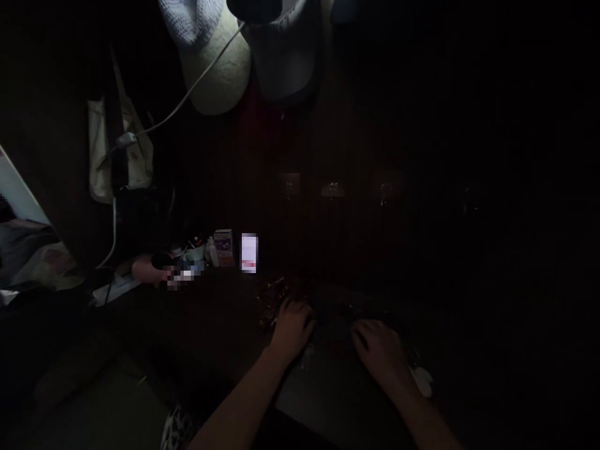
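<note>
The tabletop is very dark, so small things are hard to make out. My left hand (293, 325) lies over the right edge of a small pile of dark, shiny pieces (272, 301) with yellow and red glints. Its fingers look apart, and no held thing shows. To its right, my right hand (379, 342) rests low over the table with its thumb away from the fingers; nothing shows in its grasp. A clear, crinkled piece (307, 356) lies just below my left hand. Beside my right wrist is a pale, rounded thing (422, 380).
A lit phone-like screen (249, 253) stands at the back, beside a small box (224, 248) and a white bottle (213, 252). A pink rounded object (146, 269) lies farther left. Caps (215, 69) hang above, with a white cable (187, 94) running down. Small hooks (333, 187) line the wall.
</note>
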Motion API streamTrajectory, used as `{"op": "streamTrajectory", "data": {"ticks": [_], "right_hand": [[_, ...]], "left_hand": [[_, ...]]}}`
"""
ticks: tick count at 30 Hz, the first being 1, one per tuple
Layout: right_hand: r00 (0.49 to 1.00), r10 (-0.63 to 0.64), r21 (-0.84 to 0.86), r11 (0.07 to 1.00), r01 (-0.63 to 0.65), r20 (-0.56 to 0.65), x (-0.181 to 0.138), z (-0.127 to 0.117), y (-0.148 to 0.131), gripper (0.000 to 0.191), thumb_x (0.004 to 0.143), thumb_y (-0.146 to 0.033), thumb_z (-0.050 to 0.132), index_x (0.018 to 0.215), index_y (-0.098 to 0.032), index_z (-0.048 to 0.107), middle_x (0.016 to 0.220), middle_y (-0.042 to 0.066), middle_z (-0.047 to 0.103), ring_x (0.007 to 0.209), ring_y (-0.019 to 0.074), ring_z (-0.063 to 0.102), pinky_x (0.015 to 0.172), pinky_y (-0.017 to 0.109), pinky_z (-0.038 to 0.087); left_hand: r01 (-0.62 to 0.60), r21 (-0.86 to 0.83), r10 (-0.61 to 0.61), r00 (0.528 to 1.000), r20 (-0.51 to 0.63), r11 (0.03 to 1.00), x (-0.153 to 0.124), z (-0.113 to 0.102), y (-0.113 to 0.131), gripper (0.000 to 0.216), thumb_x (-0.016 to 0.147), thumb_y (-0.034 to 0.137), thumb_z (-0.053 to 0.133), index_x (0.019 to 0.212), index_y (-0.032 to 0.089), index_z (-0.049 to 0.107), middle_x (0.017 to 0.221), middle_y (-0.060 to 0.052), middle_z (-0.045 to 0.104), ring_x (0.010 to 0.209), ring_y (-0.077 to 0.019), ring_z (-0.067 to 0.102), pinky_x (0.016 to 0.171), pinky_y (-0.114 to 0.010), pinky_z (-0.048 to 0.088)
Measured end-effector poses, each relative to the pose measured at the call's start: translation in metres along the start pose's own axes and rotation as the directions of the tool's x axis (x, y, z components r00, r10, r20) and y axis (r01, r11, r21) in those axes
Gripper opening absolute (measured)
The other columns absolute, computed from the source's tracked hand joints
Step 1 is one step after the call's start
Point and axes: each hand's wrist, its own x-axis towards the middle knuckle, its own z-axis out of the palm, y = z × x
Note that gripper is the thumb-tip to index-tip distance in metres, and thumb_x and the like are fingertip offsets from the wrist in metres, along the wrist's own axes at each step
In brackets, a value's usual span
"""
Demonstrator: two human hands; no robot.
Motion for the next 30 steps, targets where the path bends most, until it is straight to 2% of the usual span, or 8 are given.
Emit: {"op": "streamTrajectory", "data": {"ticks": [4,9,13,17,19,22,25,30], "right_hand": [[0.999,-0.001,-0.005,1.0,0.002,0.035,0.0,-0.005,0.009,0.029,0.085,-0.024,0.038,0.085,-0.022,0.067,0.096,0.006,0.069,0.089,0.0219,0.06,0.076,0.035,0.041],[0.992,0.07,-0.016,0.998,-0.069,0.103,0.003,-0.021,0.017,0.025,0.082,-0.025,0.044,0.089,-0.024,0.068,0.096,0.003,0.07,0.093,0.0225,0.06,0.082,0.038,0.041],[0.978,0.138,-0.002,0.99,-0.139,0.157,0.002,-0.038,0.023,0.023,0.081,-0.023,0.046,0.089,-0.024,0.068,0.095,0.002,0.07,0.092,0.0215,0.06,0.081,0.036,0.041],[0.975,0.201,0.029,0.979,-0.204,0.091,-0.007,-0.043,0.033,0.023,0.082,-0.024,0.045,0.088,-0.024,0.067,0.093,0.002,0.07,0.091,0.0204,0.06,0.083,0.036,0.04],[0.976,0.215,0.055,0.975,-0.217,0.038,-0.012,-0.041,0.037,0.024,0.083,-0.024,0.043,0.086,-0.024,0.067,0.092,0.002,0.069,0.09,0.0203,0.059,0.082,0.036,0.039],[0.969,0.241,0.094,0.967,-0.235,-0.054,-0.018,-0.035,0.039,0.024,0.083,-0.024,0.042,0.085,-0.024,0.066,0.09,0.003,0.069,0.089,0.0204,0.059,0.082,0.037,0.039],[0.955,0.267,0.132,0.959,-0.25,-0.128,-0.021,-0.03,0.039,0.024,0.084,-0.025,0.041,0.085,-0.023,0.065,0.087,0.003,0.069,0.087,0.0203,0.059,0.082,0.036,0.038],[0.935,0.294,0.165,0.95,-0.264,-0.199,-0.025,-0.03,0.039,0.024,0.085,-0.029,0.041,0.086,-0.022,0.064,0.09,0.004,0.069,0.089,0.0203,0.058,0.083,0.036,0.037]], "left_hand": [[0.042,-0.045,-0.045,0.997,-0.065,0.998,-0.001,-0.007,0.001,0.009,0.083,0.02,0.05,0.086,0.021,0.058,0.089,-0.002,0.064,0.091,-0.0188,0.056,0.098,-0.041,0.032],[0.088,-0.233,-0.136,0.971,-0.198,0.969,-0.001,-0.011,-0.004,0.013,0.086,0.024,0.044,0.084,0.02,0.056,0.085,-0.003,0.064,0.085,-0.0181,0.057,0.084,-0.035,0.04],[0.167,-0.429,-0.282,0.934,-0.218,0.888,-0.002,-0.009,-0.012,0.017,0.086,0.033,0.044,0.087,0.021,0.055,0.08,-0.001,0.063,0.076,-0.0156,0.059,0.072,-0.028,0.043],[0.205,-0.565,-0.396,0.887,-0.239,0.799,0.001,-0.007,-0.018,0.018,0.081,0.037,0.05,0.083,0.021,0.056,0.076,0.001,0.063,0.074,-0.015,0.06,0.07,-0.025,0.044],[0.229,-0.662,-0.462,0.864,-0.199,0.714,0.003,-0.006,-0.019,0.02,0.078,0.04,0.053,0.082,0.021,0.056,0.073,0.001,0.062,0.071,-0.0155,0.061,0.065,-0.025,0.046],[0.253,-0.808,-0.524,0.848,-0.08,0.532,0.005,-0.008,-0.016,0.026,0.073,0.044,0.059,0.081,0.02,0.054,0.069,0.001,0.062,0.067,-0.017,0.064,0.056,-0.024,0.048],[0.248,-0.888,-0.517,0.856,0.013,0.388,0.007,-0.013,-0.011,0.03,0.069,0.045,0.063,0.079,0.02,0.052,0.066,0.002,0.062,0.064,-0.018,0.065,0.056,-0.026,0.05],[0.253,-0.937,-0.448,0.885,0.123,0.242,0.006,-0.018,-0.008,0.036,0.068,0.044,0.064,0.092,0.02,0.05,0.075,0.0,0.066,0.071,-0.0208,0.068,0.06,-0.03,0.052]]}}
